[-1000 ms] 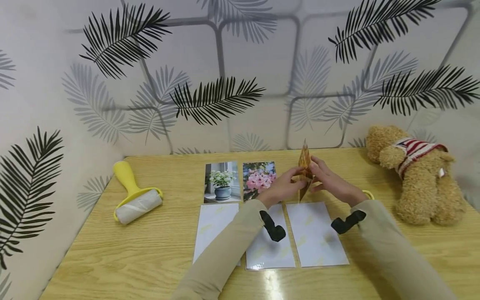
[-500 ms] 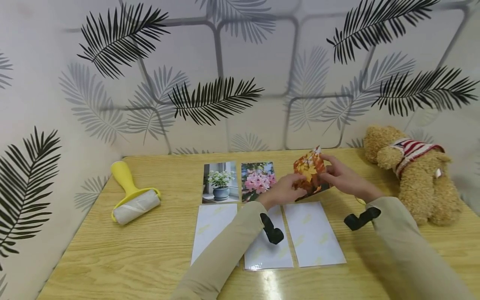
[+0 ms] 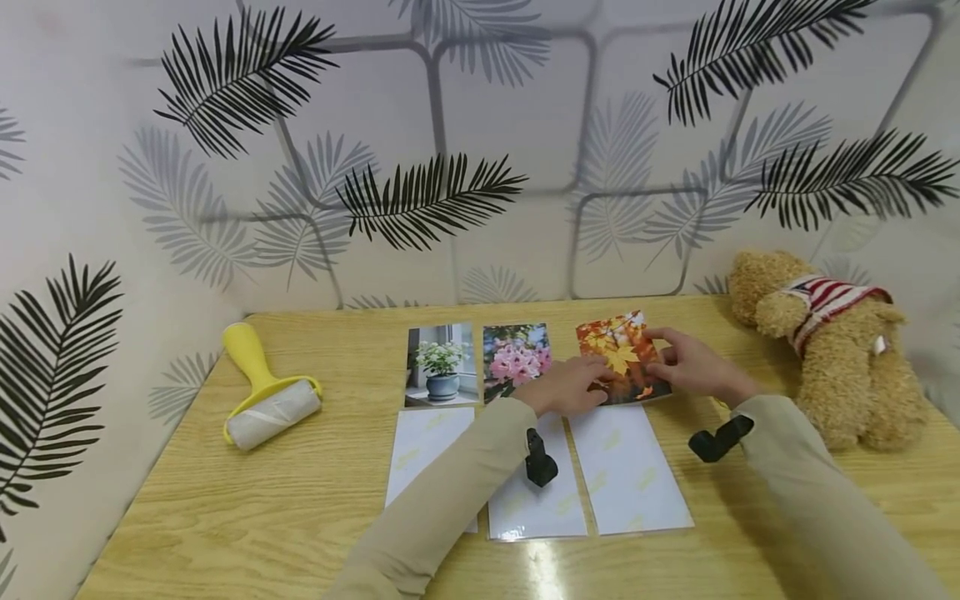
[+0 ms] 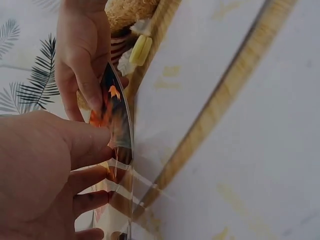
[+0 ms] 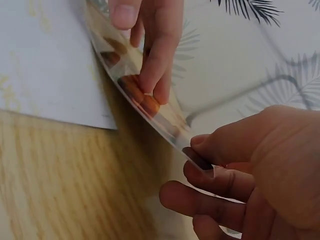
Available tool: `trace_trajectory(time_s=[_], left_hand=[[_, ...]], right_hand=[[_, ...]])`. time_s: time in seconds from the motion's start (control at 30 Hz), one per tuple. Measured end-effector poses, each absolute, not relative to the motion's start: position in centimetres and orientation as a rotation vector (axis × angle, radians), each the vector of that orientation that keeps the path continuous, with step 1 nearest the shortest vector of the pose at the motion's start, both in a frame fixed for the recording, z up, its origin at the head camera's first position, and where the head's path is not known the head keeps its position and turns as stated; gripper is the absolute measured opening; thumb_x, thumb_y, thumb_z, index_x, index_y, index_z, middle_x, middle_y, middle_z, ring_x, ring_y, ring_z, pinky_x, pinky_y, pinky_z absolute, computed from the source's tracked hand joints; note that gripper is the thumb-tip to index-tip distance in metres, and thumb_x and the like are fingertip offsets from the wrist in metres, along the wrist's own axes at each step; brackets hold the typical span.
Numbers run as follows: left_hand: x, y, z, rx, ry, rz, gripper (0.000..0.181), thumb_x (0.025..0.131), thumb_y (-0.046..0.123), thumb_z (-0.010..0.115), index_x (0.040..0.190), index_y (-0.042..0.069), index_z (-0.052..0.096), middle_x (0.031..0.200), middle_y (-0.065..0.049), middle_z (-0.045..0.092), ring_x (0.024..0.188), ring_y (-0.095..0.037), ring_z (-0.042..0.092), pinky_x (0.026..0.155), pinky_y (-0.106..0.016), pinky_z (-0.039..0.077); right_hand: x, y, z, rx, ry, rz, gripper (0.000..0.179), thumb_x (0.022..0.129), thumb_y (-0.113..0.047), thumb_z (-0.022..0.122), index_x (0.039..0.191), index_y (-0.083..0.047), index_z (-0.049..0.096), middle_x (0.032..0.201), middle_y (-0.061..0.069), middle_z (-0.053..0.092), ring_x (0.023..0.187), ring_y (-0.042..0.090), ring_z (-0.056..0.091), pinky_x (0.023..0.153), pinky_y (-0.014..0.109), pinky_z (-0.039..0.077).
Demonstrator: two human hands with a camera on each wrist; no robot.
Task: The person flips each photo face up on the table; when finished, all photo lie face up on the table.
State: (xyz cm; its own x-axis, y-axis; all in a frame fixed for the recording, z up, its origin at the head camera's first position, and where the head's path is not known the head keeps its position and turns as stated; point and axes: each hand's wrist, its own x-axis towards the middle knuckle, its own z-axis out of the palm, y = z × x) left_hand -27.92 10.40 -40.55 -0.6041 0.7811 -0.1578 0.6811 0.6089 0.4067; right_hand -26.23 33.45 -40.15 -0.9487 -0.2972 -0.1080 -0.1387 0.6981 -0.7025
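A glossy autumn-leaf photo (image 3: 621, 354) is tilted up off the table at the back, beyond the row of white sheets. My right hand (image 3: 693, 364) pinches its right edge between thumb and fingers; the right wrist view has the thumb on the printed face at a corner. Extended fingers of my left hand (image 3: 564, 385) touch the print from the left, and the left wrist view shows them spread along it. The photo (image 4: 120, 112) bows slightly between both hands. Left of it lie a pink-flower photo (image 3: 517, 357), partly behind my left hand, and a potted-plant photo (image 3: 441, 367).
In front lie three white sheets with faint yellow marks, the rightmost sheet (image 3: 633, 479) below the photo. A yellow-handled lint roller (image 3: 273, 408) lies at left. A teddy bear (image 3: 847, 358) lies at right, beside a small yellow item (image 4: 141, 50). A patterned wall (image 3: 517, 250) stands behind.
The autumn photo has turned from edge-on to face my head view and tilted down toward the table. My right hand has moved slightly right with its edge.
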Motion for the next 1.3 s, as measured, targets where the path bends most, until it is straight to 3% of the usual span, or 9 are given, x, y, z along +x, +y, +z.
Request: trace_trajectory(time_s=[0.27,0.47,0.67,0.9,1.1,1.3], left_hand=[[-28.3,9.7,-40.7,1.101,2.601,0.384,0.043,0.102,0.031,0.044,0.144,0.023,0.047,0.157,0.000,0.030,0.145,-0.018,0.027,0.117,-0.052,0.015],[-28.8,8.8,-40.6,1.087,2.607,0.369,0.044,0.100,0.027,0.049,0.143,0.021,0.048,0.157,0.001,0.032,0.144,-0.017,0.028,0.118,-0.051,0.014],[-28.8,8.0,-40.8,1.087,2.580,0.385,0.048,0.097,0.028,0.052,0.144,0.021,0.047,0.158,0.000,0.029,0.145,-0.018,0.026,0.118,-0.049,0.016],[-28.9,7.8,-41.7,1.095,2.533,0.491,0.044,0.101,0.025,0.040,0.144,0.018,0.046,0.159,-0.002,0.027,0.147,-0.020,0.022,0.117,-0.050,0.017],[-28.2,6.7,-40.7,1.154,2.544,0.584,0.041,0.101,0.024,0.043,0.140,0.014,0.051,0.158,-0.007,0.029,0.147,-0.021,0.023,0.117,-0.048,0.019],[-27.0,3.3,-39.1,1.253,2.504,0.710,0.044,0.102,0.020,0.046,0.143,0.004,0.045,0.157,-0.015,0.028,0.146,-0.029,0.023,0.117,-0.047,0.020]], right_hand=[[-27.6,32.6,-41.0,-0.364,2.747,-0.979,0.051,0.096,-0.010,0.056,0.140,0.007,0.034,0.063,0.001,0.054,0.047,0.010,0.041,0.047,0.026,0.036],[-28.2,31.6,-41.0,-0.402,2.826,-0.850,0.051,0.094,-0.013,0.060,0.137,0.007,0.041,0.069,0.005,0.062,0.052,0.012,0.047,0.052,0.028,0.039],[-28.2,30.9,-41.4,-0.458,2.901,-0.762,0.044,0.091,-0.014,0.064,0.129,0.005,0.051,0.064,0.004,0.060,0.052,0.012,0.048,0.053,0.028,0.040],[-28.0,30.7,-42.0,-0.426,2.872,-0.774,0.040,0.090,-0.011,0.063,0.126,0.005,0.054,0.054,-0.005,0.045,0.047,0.008,0.042,0.049,0.027,0.036],[-27.5,30.0,-41.9,-0.394,2.841,-0.856,0.037,0.095,-0.014,0.056,0.128,0.004,0.054,0.061,0.000,0.056,0.048,0.009,0.043,0.048,0.026,0.036],[-26.6,28.3,-41.6,-0.437,2.817,-0.955,0.035,0.096,-0.013,0.055,0.126,0.004,0.055,0.067,0.004,0.060,0.056,0.012,0.049,0.051,0.028,0.039]])
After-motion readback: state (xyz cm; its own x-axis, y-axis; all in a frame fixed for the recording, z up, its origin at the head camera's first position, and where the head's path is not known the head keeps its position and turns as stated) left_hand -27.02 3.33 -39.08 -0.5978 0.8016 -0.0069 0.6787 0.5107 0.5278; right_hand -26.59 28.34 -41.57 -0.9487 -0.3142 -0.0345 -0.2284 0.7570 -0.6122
